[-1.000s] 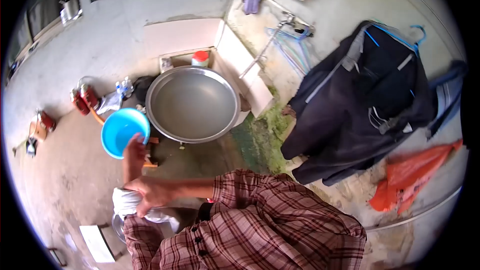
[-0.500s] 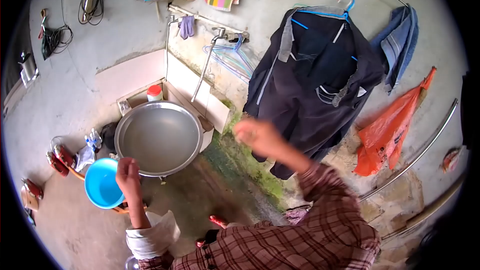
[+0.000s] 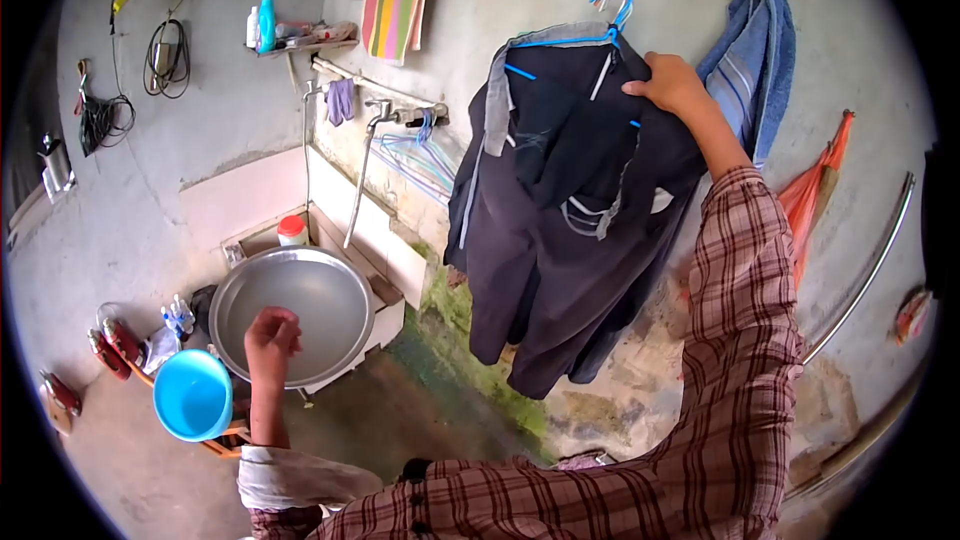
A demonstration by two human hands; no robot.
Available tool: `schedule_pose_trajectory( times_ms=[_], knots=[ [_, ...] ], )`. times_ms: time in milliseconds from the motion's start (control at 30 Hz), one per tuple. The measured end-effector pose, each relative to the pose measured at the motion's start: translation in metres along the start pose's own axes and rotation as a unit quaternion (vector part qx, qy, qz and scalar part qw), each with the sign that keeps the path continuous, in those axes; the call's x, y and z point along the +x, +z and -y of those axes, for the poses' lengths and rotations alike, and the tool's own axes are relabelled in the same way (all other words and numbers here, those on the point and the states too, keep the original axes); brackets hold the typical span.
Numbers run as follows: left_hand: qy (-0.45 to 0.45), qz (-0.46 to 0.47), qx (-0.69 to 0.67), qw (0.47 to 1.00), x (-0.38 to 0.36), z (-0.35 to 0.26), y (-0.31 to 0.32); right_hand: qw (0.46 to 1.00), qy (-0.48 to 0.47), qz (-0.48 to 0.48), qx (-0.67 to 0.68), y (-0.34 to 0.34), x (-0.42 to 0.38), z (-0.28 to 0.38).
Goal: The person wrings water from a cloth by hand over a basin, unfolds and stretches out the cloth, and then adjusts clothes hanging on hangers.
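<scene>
Dark trousers [image 3: 530, 210] hang on a blue hanger [image 3: 618, 10] from a metal rail, with their grey-lined waist spread wide. My right hand [image 3: 675, 88] grips the upper right edge of this waist, thumb in front and fingers partly hidden by the cloth. Over the near part of a large metal basin [image 3: 232, 285] is my left hand [image 3: 272, 335], its fingers loosely curled with nothing visible in them. Cloudy water seems to fill the basin.
A light blue bucket [image 3: 193, 396] stands left of the basin. Behind are a tap [image 3: 378, 108], several hangers [image 3: 415, 162] and a striped cloth [image 3: 397, 0]. At right hang a blue towel [image 3: 745, 70], an orange bag [image 3: 808, 202] and a curved metal rail [image 3: 870, 280].
My right hand has risen from in front of the trousers to their waist edge and taken hold there. My left hand has shifted from beside the bucket to over the basin. The view has turned right.
</scene>
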State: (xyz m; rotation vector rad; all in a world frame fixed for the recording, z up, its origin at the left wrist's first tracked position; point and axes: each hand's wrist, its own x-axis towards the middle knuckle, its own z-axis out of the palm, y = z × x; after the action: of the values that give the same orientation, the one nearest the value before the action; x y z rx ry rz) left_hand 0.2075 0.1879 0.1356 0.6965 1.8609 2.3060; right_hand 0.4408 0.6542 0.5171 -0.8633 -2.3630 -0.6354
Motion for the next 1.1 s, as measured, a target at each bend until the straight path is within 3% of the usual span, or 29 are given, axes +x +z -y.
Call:
schedule_pose_trajectory(
  times_ms=[33, 133, 267, 367, 633, 767, 933, 1000, 1100],
  knots=[
    [-0.003, 0.014, 0.013, 1.0, 0.001, 0.002, 0.013, 0.999, -0.033, -0.007, 0.027, -0.004, 0.0, -0.005],
    [-0.028, 0.03, 0.01, 0.999, -0.002, -0.005, 0.053, 0.988, -0.05, 0.093, 0.112, -0.014, 0.013, -0.019],
    [-0.041, 0.074, 0.013, 0.996, -0.004, -0.002, 0.092, 0.99, -0.117, -0.028, -0.073, -0.013, 0.01, -0.009],
    [-0.052, 0.082, 0.018, 0.995, -0.006, -0.001, 0.112, 0.984, -0.138, -0.108, 0.039, 0.0, 0.018, -0.017],
    [-0.045, 0.118, 0.005, 0.992, -0.014, -0.024, 0.145, 0.964, -0.141, -0.17, 0.149, -0.01, 0.046, -0.021],
    [0.005, 0.076, -0.019, 0.997, -0.013, -0.051, 0.159, 0.934, -0.171, -0.091, 0.301, -0.029, 0.027, -0.006],
    [0.201, 0.012, -0.084, 0.976, -0.011, -0.114, 0.194, 0.881, -0.269, -0.049, 0.386, -0.005, -0.049, 0.071],
    [0.279, -0.017, -0.051, 0.959, -0.006, -0.142, 0.206, 0.856, -0.275, 0.027, 0.436, 0.013, -0.071, 0.097],
    [0.281, -0.059, 0.014, 0.958, 0.014, -0.158, 0.216, 0.832, -0.31, 0.05, 0.458, 0.029, -0.102, 0.125]
  ],
)
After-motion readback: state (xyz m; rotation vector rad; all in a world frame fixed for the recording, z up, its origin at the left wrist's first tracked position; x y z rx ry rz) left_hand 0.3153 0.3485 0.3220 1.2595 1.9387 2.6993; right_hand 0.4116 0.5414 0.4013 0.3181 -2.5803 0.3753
